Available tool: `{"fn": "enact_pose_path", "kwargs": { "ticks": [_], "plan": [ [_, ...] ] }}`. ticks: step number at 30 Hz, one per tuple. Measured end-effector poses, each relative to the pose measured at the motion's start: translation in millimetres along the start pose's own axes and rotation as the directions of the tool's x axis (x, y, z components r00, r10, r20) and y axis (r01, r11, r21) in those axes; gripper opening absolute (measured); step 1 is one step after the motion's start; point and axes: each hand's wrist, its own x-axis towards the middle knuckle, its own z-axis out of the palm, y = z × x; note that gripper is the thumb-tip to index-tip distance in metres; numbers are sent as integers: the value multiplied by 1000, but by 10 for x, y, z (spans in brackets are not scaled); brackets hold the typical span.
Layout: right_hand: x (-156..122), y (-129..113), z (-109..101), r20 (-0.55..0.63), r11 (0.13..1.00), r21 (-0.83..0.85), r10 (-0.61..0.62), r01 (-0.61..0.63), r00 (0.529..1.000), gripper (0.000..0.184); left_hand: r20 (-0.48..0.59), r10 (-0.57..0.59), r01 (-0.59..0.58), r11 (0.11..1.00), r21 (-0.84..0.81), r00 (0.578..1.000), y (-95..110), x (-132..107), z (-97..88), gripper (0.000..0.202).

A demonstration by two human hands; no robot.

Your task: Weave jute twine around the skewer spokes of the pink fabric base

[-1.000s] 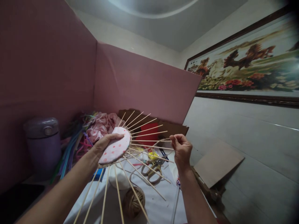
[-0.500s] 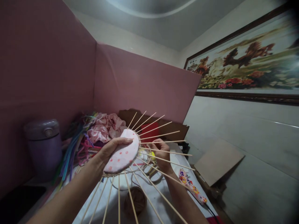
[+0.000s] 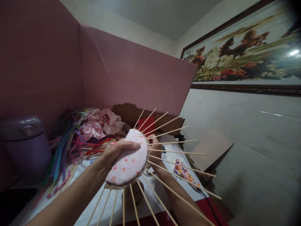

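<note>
My left hand point(image 3: 119, 150) grips a half-round panel point(image 3: 125, 166) in white cloth with small pink-red prints, thumb on its face. Twisted cord point(image 3: 117, 186) runs along the curved rim. Thin wooden sticks point(image 3: 178, 153) fan out from that edge. Behind the upper right sticks, my right hand point(image 3: 154, 143) is at the rim with its fingers closed. Whatever those fingers hold is hidden. A ball of brown twine point(image 3: 133, 196) sits on the table below the panel, partly covered by sticks.
Crumpled pink cloth point(image 3: 101, 122) and colourful fuzzy stems point(image 3: 62, 153) lie at the left, near a purple lidded container point(image 3: 25, 147). A flower-patterned tool point(image 3: 185, 174) with a black cable rests on the white tabletop point(image 3: 94, 201). Pink boards point(image 3: 131, 72) stand behind.
The panel and its sticks have turned slightly and come a little lower and to the right in view. My right hand has moved in against the rim. The camera view has shifted.
</note>
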Motion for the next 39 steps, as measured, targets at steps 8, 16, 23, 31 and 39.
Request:
{"fn": "enact_pose_path", "kwargs": {
  "ticks": [8,16,23,31,39],
  "plan": [
    [73,103,-26,-48,997,-63,32,-35,998,21,-22,-32,31,999,-37,999,-42,64,-7,10],
    [94,134,-23,-71,999,-34,14,-17,997,21,-10,-109,108,989,-100,994,-19,38,-21,13],
    [244,159,-149,-189,998,42,48,-41,981,29,-2,-43,42,999,-33,999,16,32,-108,10],
    [386,171,-309,-327,961,272,142,-51,934,34,-54,-25,24,1000,-18,998,133,33,-226,10],
    [396,95,-384,-462,939,331,77,92,883,29,-134,-44,36,997,-62,990,147,92,-372,14]
  ]
}}
